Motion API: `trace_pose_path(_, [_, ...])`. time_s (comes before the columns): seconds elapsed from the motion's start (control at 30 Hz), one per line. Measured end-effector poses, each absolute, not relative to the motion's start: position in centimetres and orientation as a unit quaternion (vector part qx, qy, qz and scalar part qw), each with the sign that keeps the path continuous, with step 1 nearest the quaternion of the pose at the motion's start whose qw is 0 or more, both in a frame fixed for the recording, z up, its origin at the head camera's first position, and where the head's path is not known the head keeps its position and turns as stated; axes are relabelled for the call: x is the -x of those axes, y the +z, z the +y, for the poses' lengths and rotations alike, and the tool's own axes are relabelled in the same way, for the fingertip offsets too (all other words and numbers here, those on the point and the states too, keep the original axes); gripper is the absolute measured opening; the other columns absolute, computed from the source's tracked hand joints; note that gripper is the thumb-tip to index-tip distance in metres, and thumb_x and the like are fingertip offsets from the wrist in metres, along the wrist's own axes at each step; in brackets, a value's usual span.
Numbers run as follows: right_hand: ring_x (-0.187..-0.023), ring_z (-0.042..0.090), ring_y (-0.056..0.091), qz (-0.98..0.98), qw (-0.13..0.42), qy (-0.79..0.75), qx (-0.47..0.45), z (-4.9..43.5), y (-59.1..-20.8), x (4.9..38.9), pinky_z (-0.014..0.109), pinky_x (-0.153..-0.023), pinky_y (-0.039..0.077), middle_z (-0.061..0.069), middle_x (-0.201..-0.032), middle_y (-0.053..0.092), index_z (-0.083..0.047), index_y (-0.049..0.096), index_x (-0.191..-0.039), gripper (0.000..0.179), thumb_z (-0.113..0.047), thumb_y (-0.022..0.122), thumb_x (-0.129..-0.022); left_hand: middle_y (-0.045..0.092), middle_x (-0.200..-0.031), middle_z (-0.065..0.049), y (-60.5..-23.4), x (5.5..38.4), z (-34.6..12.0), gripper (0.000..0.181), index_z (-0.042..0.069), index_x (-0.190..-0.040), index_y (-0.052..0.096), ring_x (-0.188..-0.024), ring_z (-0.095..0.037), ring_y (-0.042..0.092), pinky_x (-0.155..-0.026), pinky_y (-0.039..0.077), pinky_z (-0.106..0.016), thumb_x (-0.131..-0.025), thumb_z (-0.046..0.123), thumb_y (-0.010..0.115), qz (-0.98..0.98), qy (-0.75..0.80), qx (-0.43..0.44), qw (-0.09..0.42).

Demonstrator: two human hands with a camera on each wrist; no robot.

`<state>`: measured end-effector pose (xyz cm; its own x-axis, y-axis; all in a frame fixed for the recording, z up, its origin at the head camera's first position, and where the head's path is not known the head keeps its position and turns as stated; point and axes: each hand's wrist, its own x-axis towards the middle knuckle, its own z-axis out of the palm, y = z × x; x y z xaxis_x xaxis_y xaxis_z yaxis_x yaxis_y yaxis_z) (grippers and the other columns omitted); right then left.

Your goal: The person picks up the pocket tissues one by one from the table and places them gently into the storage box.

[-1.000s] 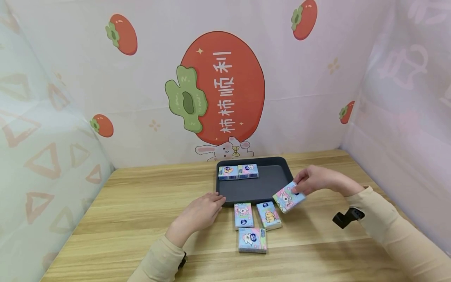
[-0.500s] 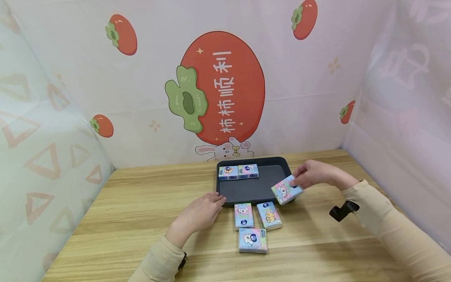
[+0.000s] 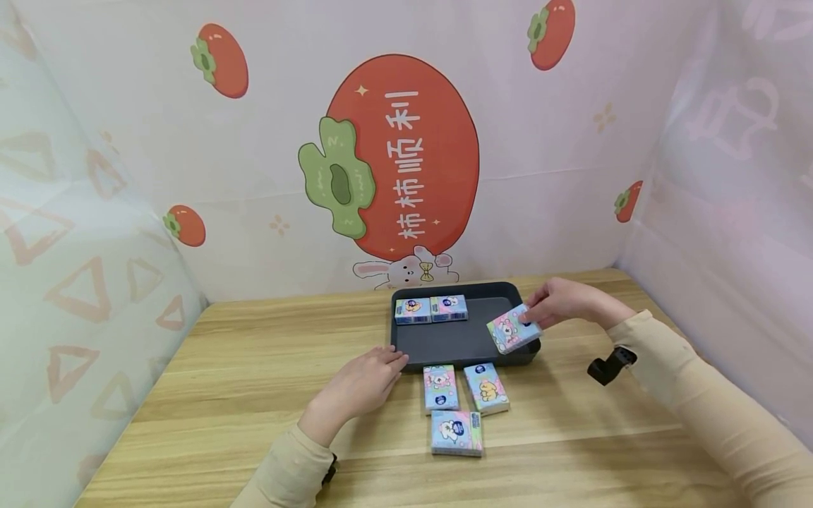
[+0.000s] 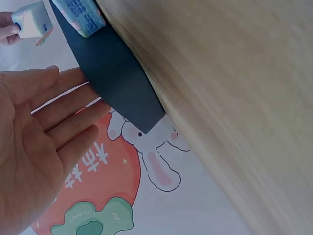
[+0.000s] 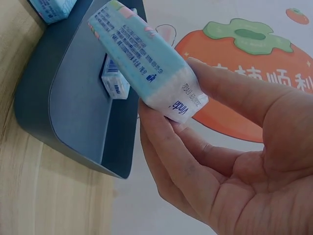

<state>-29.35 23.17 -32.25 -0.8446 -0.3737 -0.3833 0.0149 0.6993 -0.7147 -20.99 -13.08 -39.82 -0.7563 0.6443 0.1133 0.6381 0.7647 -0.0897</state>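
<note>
My right hand [image 3: 562,300] pinches a blue and pink tissue pack [image 3: 513,330] by one end, tilted over the right side of a dark grey tray [image 3: 438,347]. In the right wrist view, thumb and fingers grip the white sealed end of this pack [image 5: 146,63]. My left hand [image 3: 362,379] has its fingers extended, fingertips at the tray's front left corner; the left wrist view shows the open palm [image 4: 34,132] with fingertips at the tray wall [image 4: 117,73]. Two tissue packs, a left one [image 3: 412,311] and a right one [image 3: 448,308], lie side by side in the tray's back left.
Before the tray on the wooden table [image 3: 267,367] lie three more tissue packs: one upright lengthwise [image 3: 440,387], one slightly angled [image 3: 486,388] and one crosswise [image 3: 456,433] nearest me. A printed cloth backdrop [image 3: 286,141] rises behind the table and along both sides.
My right hand has carried its tissue pack slightly left and away from me, from beside the tray's front right corner to over the tray's right side. The left hand has stayed in place.
</note>
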Motion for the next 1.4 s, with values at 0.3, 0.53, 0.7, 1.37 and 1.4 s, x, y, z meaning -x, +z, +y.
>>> trace_pose_path(0.3, [-0.084,0.013,0.067,0.874,0.268,-0.394,0.098,22.9,-32.4,30.2,0.035,-0.087,0.058,0.012,-0.1,0.068,0.013,0.051,-0.119,0.05,-0.023,0.068,-0.088,0.063,-0.124,-0.013,-39.9,21.0,-13.1,0.031,0.004,-0.122,0.063,-0.118,-0.026,0.058,-0.106,0.046,-0.039,-0.096,0.017,0.054,-0.935,0.025,0.346,0.08])
trace_pose_path(0.53, [-0.087,0.014,0.067,0.877,0.271,-0.387,0.086,22.3,-32.6,31.1,0.038,-0.092,0.055,0.016,-0.108,0.065,0.013,0.047,-0.124,0.057,-0.026,0.068,-0.088,0.063,-0.125,-0.013,-39.8,20.9,-13.0,0.032,0.004,-0.123,0.063,-0.12,-0.027,0.057,-0.107,0.044,-0.04,-0.096,0.018,0.053,-0.937,0.022,0.342,0.074])
trace_pose_path(0.7, [-0.088,0.015,0.067,0.882,0.27,-0.379,0.075,22.0,-32.7,31.7,0.035,-0.089,0.057,0.018,-0.11,0.064,0.012,0.045,-0.126,0.059,-0.027,0.068,-0.088,0.063,-0.124,-0.013,-39.8,21.0,-13.0,0.031,0.004,-0.122,0.063,-0.119,-0.027,0.058,-0.106,0.045,-0.039,-0.096,0.017,0.054,-0.935,0.022,0.346,0.08])
trace_pose_path(1.37, [-0.092,0.017,0.064,0.894,0.261,-0.361,0.055,20.9,-33.2,33.6,0.04,-0.097,0.052,0.02,-0.117,0.06,0.009,0.047,-0.126,0.058,-0.03,0.067,-0.089,0.063,-0.126,-0.011,-39.8,20.9,-13.1,0.032,0.005,-0.124,0.062,-0.121,-0.025,0.057,-0.106,0.046,-0.038,-0.097,0.019,0.053,-0.938,0.024,0.338,0.069])
trace_pose_path(1.4, [-0.092,0.017,0.064,0.894,0.26,-0.361,0.054,20.8,-33.3,33.7,0.04,-0.097,0.052,0.019,-0.116,0.061,0.009,0.048,-0.126,0.057,-0.03,0.066,-0.089,0.063,-0.126,-0.011,-39.8,20.9,-13.1,0.032,0.005,-0.124,0.062,-0.121,-0.025,0.057,-0.106,0.046,-0.038,-0.097,0.019,0.052,-0.938,0.024,0.339,0.069])
